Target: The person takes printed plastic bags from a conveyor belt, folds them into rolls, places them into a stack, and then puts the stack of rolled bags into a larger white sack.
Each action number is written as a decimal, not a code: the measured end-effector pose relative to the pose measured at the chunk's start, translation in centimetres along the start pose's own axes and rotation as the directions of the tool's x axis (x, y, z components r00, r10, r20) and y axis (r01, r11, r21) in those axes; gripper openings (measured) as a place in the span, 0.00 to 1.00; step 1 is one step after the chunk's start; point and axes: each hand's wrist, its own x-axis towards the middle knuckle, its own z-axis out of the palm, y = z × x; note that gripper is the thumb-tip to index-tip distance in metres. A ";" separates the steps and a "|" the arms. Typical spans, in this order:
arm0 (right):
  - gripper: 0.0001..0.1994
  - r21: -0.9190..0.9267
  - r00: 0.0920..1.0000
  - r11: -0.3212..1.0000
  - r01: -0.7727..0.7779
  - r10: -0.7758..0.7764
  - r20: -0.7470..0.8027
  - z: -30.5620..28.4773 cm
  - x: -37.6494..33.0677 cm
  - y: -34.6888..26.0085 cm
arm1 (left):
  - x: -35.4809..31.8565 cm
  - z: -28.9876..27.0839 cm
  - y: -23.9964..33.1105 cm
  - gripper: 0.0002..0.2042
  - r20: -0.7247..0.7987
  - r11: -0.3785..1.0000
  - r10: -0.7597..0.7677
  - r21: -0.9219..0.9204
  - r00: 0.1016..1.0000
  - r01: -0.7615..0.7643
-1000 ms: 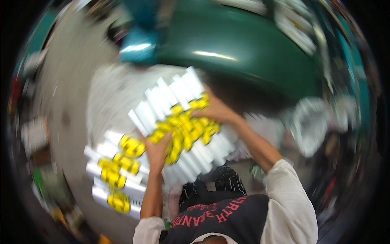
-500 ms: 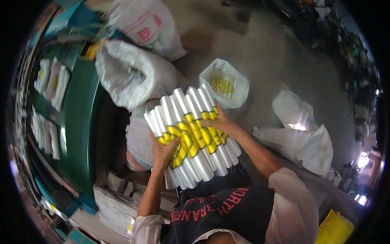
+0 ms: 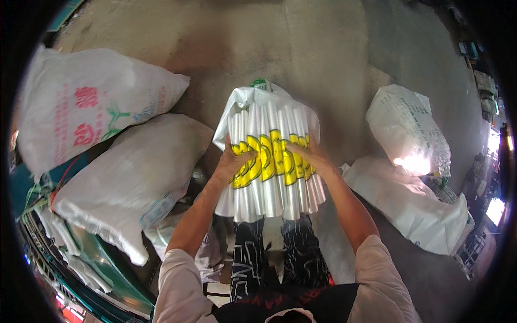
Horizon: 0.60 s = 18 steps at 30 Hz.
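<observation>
Between my two hands is a wide bundle of rolled clear plastic bags, each with a yellow and black printed band round its middle. My left hand grips the bundle's left side, the thumb lying over the yellow bands. On the right side my right hand clasps it the same way. The rolls stand side by side with their far ends over a white woven sack, whose mouth is partly hidden behind them. How deep the rolls reach into the sack cannot be made out.
Two large white woven sacks, one with red print and one nearer, lie at the left. At the right are a shiny white bag and a flat white sack. A green machine with white rolls stands lower left.
My view and body have turned rightward, away from the green machine. Both hands have carried the bundle of rolls over to the white sack that stood beyond it.
</observation>
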 end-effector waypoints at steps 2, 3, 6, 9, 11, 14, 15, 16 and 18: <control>0.52 -0.062 0.998 0.997 0.055 -0.054 0.021 -0.1 1.7 3.0 | 1.5 -0.3 -1.4 0.43 0.016 0.993 -0.113 0.019 0.993 0.113; 0.53 -0.096 0.998 0.994 0.048 -0.044 0.044 -0.4 2.6 4.2 | 2.2 -0.4 -1.3 0.41 0.062 0.988 -0.153 0.018 0.986 0.153; 0.54 -0.187 0.993 0.982 0.005 0.018 0.120 -2.0 5.9 6.2 | 4.9 -1.0 -2.3 0.38 0.075 0.964 -0.165 0.223 0.983 0.145; 0.51 0.110 0.953 0.989 -0.095 0.058 0.298 -1.4 8.4 7.0 | 6.8 -2.7 -3.2 0.37 0.049 0.953 -0.238 0.206 0.970 0.223; 0.49 0.142 0.951 0.979 -0.144 0.097 0.295 -0.4 8.9 8.0 | 6.5 -2.8 -3.0 0.39 -0.013 0.933 -0.278 0.232 0.960 0.273; 0.47 0.060 0.937 0.980 -0.189 0.161 0.309 -0.8 8.8 8.0 | 5.4 -1.7 -2.1 0.41 -0.049 0.928 -0.276 0.248 0.960 0.280; 0.47 0.042 0.950 0.989 -0.140 0.122 0.288 -1.0 9.5 7.2 | 5.8 -1.4 -1.0 0.42 -0.029 0.927 -0.282 0.249 0.959 0.280; 0.47 0.023 0.960 0.995 -0.093 0.084 0.267 -1.3 10.2 6.5 | 6.8 -1.4 -0.9 0.42 0.002 0.936 -0.238 0.267 0.971 0.229; 0.47 -0.192 0.973 0.981 -0.041 0.082 0.215 -2.4 12.6 4.8 | 12.5 -2.8 -5.3 0.42 0.000 0.901 -0.140 0.415 0.990 0.127</control>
